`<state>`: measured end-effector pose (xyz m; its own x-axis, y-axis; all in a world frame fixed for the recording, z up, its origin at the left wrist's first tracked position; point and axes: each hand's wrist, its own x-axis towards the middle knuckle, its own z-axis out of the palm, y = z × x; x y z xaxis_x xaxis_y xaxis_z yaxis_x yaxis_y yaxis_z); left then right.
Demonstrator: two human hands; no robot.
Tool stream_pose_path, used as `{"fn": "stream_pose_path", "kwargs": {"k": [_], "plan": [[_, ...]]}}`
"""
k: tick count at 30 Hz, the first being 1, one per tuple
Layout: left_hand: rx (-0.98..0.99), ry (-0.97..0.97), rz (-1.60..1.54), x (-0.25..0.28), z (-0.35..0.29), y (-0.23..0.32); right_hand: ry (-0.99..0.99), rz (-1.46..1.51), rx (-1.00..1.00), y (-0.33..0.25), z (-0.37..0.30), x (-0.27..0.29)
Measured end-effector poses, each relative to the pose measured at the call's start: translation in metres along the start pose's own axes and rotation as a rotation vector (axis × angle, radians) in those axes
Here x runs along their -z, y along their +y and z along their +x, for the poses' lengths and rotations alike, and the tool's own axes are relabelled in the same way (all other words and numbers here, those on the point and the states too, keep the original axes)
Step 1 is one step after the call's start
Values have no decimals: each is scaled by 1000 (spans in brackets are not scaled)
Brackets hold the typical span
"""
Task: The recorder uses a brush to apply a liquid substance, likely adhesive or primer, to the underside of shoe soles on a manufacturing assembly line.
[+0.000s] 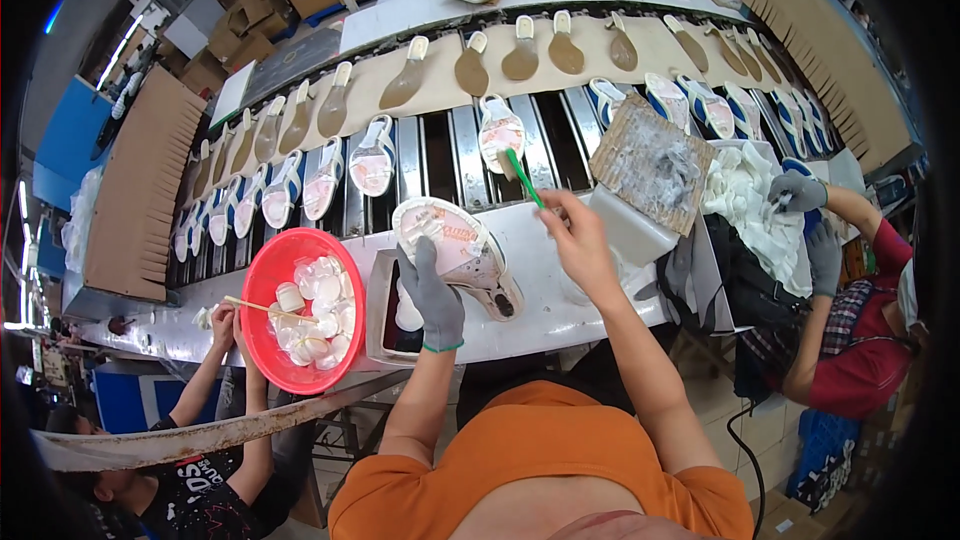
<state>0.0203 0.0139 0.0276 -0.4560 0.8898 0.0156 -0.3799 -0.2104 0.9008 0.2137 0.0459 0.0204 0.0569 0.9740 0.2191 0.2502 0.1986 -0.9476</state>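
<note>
My left hand (pixel 432 292), in a grey glove, holds a pale pink sandal (pixel 455 245) sole-up over the white workbench (pixel 560 300). My bare right hand (pixel 578 232) grips a green-handled brush (pixel 522 175) whose bristle end points up toward the conveyor, just right of the sandal. A metal tray (pixel 382 310) lies under my left wrist.
A red bowl (pixel 262 285) of white pads with a stick sits at left. The conveyor (pixel 450 150) carries several sandals and brown soles. A cardboard sheet (pixel 650 160) and white rags (pixel 745 195) lie at right. Co-workers stand at right, lower left and across the belt.
</note>
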Motion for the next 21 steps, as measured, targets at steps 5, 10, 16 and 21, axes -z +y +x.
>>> {"fn": "stream_pose_path", "kwargs": {"k": [5, 10, 16, 21], "plan": [[-64, -15, -59, 10, 0, -9, 74, -652, 81, 44, 88, -49], [-97, -39, -14, 27, -6, -20, -136, -817, -84, 71, 101, -60], [-54, -182, 43, 43, -17, -30, -18, -843, -6, 75, 100, -60], [8, -333, 123, 40, -21, -40, -81, -837, -35, 77, 104, -60]]}}
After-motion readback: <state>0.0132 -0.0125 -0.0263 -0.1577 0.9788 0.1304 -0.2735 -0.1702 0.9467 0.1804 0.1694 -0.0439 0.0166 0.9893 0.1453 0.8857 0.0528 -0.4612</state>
